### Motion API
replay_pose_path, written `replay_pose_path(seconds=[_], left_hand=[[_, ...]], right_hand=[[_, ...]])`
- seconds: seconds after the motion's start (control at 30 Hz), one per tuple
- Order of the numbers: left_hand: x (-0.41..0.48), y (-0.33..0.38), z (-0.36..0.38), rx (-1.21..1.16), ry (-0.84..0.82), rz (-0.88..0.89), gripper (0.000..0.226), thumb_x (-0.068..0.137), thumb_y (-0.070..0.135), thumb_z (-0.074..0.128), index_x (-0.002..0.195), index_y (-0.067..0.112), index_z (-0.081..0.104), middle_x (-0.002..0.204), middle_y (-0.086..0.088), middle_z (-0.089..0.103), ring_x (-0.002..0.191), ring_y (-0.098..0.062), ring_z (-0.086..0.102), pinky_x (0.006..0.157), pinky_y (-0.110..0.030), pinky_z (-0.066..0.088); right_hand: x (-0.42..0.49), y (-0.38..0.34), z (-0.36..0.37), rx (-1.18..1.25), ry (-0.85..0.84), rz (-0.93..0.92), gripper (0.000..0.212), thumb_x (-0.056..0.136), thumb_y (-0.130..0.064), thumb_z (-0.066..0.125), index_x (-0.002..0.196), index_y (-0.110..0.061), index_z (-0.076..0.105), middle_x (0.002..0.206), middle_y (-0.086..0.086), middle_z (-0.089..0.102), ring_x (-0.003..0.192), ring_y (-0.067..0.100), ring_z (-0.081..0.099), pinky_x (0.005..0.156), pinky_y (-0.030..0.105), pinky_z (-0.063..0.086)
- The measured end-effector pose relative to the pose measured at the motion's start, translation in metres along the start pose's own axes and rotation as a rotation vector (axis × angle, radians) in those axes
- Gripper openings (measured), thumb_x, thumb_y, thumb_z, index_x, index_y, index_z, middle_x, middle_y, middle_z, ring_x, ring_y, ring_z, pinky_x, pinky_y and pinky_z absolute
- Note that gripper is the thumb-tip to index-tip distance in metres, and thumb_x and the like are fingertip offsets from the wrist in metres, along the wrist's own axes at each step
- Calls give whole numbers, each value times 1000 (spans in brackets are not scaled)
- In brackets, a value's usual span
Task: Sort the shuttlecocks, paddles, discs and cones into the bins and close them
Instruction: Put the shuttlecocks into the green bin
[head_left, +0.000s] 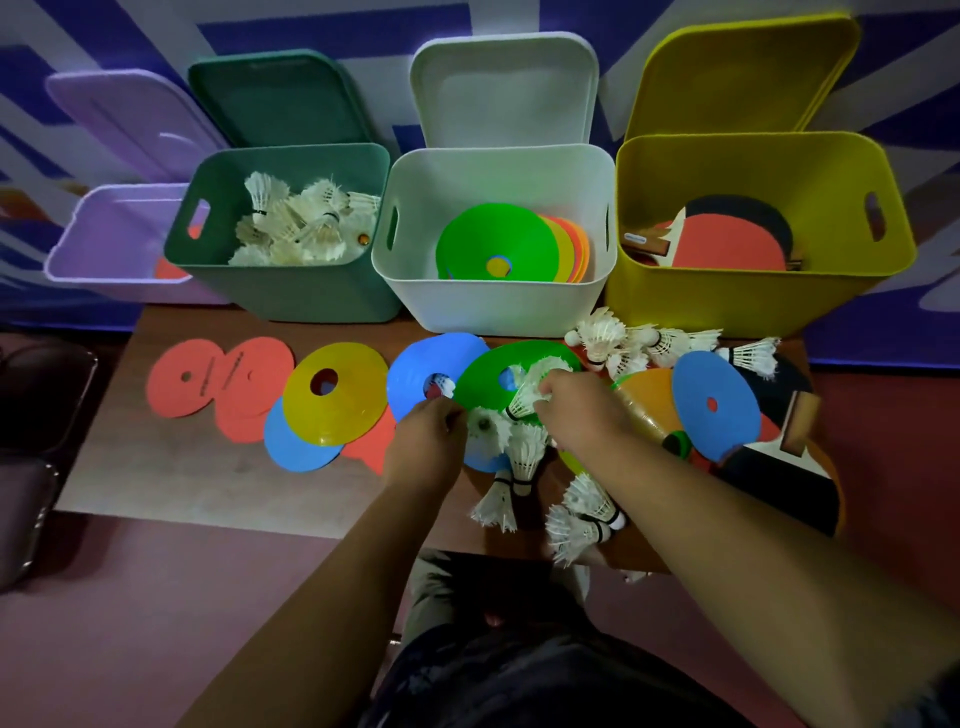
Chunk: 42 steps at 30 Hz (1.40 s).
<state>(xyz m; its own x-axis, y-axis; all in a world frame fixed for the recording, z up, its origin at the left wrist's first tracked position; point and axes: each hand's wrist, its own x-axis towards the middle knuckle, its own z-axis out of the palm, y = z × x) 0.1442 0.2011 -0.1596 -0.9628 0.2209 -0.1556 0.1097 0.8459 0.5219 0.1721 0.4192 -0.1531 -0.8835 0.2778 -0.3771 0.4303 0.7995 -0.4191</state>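
Note:
Four open bins stand at the back of the table: purple (111, 236), green (280, 288) with several shuttlecocks, white (493, 306) with coloured cones, yellow (748, 296) with paddles. My right hand (576, 410) pinches a white shuttlecock (527, 397) over a green cone (483, 379). My left hand (428, 441) has curled fingers at the edge of a blue cone (415, 371), beside another shuttlecock (485, 426); what it holds is hidden. More shuttlecocks (582, 514) lie near the front edge.
Orange flat discs (208, 384), a yellow cone (337, 395) and a blue disc (291, 441) lie left on the table. On the right are shuttlecocks (649, 343), a blue cone (714, 405), an orange cone and a black paddle (779, 467). Lids lean on the wall behind the bins.

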Motion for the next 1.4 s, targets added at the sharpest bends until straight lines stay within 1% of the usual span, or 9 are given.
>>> replay_pose_path(seconds=[0.1, 0.27, 0.4, 0.63, 0.7, 0.9, 1.0, 1.13, 1.4], left_hand=[[-2, -3, -10, -73, 35, -10, 16, 99, 28, 62, 93, 16, 72, 91, -4, 74, 82, -25, 66, 71, -43, 56], [-1, -3, -25, -128, 68, -22, 17, 100, 26, 64, 89, 14, 72, 85, -2, 73, 79, -23, 66, 69, -43, 56], [4, 4, -34, -233, 57, -73, 15, 100, 25, 65, 88, 20, 72, 82, 9, 71, 74, -10, 66, 65, -30, 48], [21, 19, -71, -518, 73, -214, 15, 96, 20, 63, 85, 20, 73, 73, 3, 74, 62, -10, 70, 58, -30, 51], [30, 15, -87, -564, 94, -242, 14, 95, 20, 64, 84, 20, 73, 73, -1, 74, 62, -12, 70, 59, -36, 54], [58, -17, -140, -676, 180, -308, 14, 97, 20, 65, 88, 12, 73, 71, -5, 69, 59, -17, 63, 53, -33, 49], [74, -43, -166, -728, 218, -359, 15, 99, 22, 67, 91, 11, 73, 73, -7, 67, 60, -19, 62, 51, -31, 48], [96, -82, -200, -782, 268, -370, 14, 98, 22, 68, 94, 11, 74, 79, -15, 72, 64, -20, 66, 60, -38, 55], [137, -138, -255, -852, 331, -395, 13, 97, 19, 67, 86, 16, 73, 69, -8, 67, 65, -23, 61, 61, -34, 50]], right_hand=[[2, -2, -1, -11, 31, -7, 23, 99, -31, 64, 109, -12, 73, 90, 11, 72, 75, 32, 69, 71, 41, 63], [0, -5, -10, 73, 88, -66, 32, 103, -39, 65, 86, -13, 71, 68, 8, 68, 60, 29, 67, 64, 43, 61], [-8, -13, -28, 157, 189, -96, 35, 103, -41, 59, 74, -21, 62, 59, 2, 62, 55, 24, 65, 59, 42, 58], [-13, -58, -68, 509, 146, -81, 24, 97, -35, 61, 77, -22, 68, 74, 1, 74, 53, 16, 70, 68, 44, 61], [-10, -78, -75, 542, 147, -109, 23, 96, -31, 61, 79, -18, 68, 74, 3, 73, 54, 16, 70, 67, 43, 61], [6, -138, -79, 612, 124, -114, 22, 96, -25, 61, 79, -13, 68, 73, 1, 74, 49, 18, 68, 54, 31, 54], [17, -167, -78, 628, 121, -115, 22, 97, -24, 61, 78, -15, 69, 73, -2, 75, 49, 20, 69, 53, 33, 55], [33, -213, -84, 668, 140, -134, 22, 99, -27, 62, 81, -18, 71, 75, -3, 76, 50, 17, 67, 52, 30, 55], [79, -301, -92, 782, 185, -163, 20, 101, -28, 60, 87, -19, 71, 79, 0, 76, 51, 16, 64, 59, 37, 55]])
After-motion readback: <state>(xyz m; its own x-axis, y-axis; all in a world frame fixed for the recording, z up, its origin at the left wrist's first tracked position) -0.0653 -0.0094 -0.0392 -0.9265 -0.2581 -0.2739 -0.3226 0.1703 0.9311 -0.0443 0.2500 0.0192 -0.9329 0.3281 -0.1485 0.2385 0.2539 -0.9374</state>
